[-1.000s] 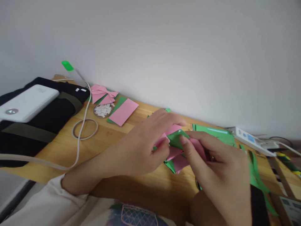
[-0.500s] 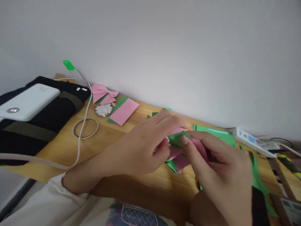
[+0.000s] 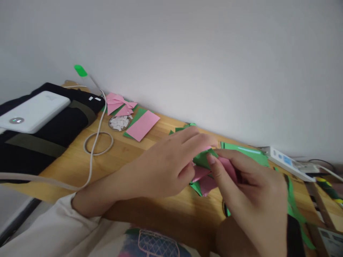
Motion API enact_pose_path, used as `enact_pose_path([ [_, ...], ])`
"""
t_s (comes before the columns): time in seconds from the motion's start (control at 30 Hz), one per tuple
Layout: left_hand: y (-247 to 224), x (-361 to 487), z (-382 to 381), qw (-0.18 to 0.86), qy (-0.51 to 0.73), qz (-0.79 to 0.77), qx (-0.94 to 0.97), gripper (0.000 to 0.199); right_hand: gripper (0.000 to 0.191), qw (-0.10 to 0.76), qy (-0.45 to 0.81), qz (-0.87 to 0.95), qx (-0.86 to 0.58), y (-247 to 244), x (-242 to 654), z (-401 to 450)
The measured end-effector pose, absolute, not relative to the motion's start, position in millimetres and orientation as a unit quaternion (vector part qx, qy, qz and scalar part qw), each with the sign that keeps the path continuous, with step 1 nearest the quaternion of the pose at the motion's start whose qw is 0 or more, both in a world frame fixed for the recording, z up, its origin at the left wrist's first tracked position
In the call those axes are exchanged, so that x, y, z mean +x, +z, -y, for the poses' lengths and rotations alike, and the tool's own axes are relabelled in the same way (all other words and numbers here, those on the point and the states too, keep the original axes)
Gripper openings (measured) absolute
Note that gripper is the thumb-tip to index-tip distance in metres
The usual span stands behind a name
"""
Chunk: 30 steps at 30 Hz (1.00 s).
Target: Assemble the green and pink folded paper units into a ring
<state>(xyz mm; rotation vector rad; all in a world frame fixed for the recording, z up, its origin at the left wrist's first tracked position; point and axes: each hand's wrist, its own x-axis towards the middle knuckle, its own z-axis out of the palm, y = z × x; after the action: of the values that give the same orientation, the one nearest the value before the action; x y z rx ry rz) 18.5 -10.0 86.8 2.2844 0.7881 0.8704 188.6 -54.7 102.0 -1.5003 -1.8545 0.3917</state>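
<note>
Folded pink-and-green paper is up between the two hands, over the wooden tabletop and right of its middle. Lettering is scarce to the eye: the white power bank on the left has a small lit display and a faint mark, the power strip has a bluish panel, and the sheet at the lower right seems printed — all too small or blurred to read.

The paper's green upper flap lies roughly crosswise, its long axis running from one hand to the other; pink and green layers below it splay toward the wearer. Both ends are partly hidden by fingers. The right hand pinches the flap, thumb in front and forefinger behind, with no gap but the paper's thickness. The left hand curves over the other end, thumb bent inward; whether it grips, I cannot tell.

Behind the hands, the tabletop's far edge meets the wall. Open wood stretches leftward — between the left forearm and the pink card.
</note>
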Motion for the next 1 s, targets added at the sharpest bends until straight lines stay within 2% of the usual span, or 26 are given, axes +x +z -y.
enact_pose_path([
  [0.2, 87.7, 16.2, 7.4, 0.308, 0.332, -0.266, 0.851, 0.041, 0.013, 0.359, 0.174, 0.718, -0.57, 102.9, 190.8, 53.6],
  [0.53, 85.6, 16.3, 8.8, 0.316, 0.338, -0.27, 0.844, 0.045, 0.015, 0.363, 0.183, 0.719, -0.564, 102.8, 190.2, 52.0],
  [1.0, 87.5, 15.5, 11.2, 0.35, 0.335, -0.268, 0.833, 0.034, 0.017, 0.395, 0.142, 0.706, -0.57, 100.6, 186.8, 55.3],
])
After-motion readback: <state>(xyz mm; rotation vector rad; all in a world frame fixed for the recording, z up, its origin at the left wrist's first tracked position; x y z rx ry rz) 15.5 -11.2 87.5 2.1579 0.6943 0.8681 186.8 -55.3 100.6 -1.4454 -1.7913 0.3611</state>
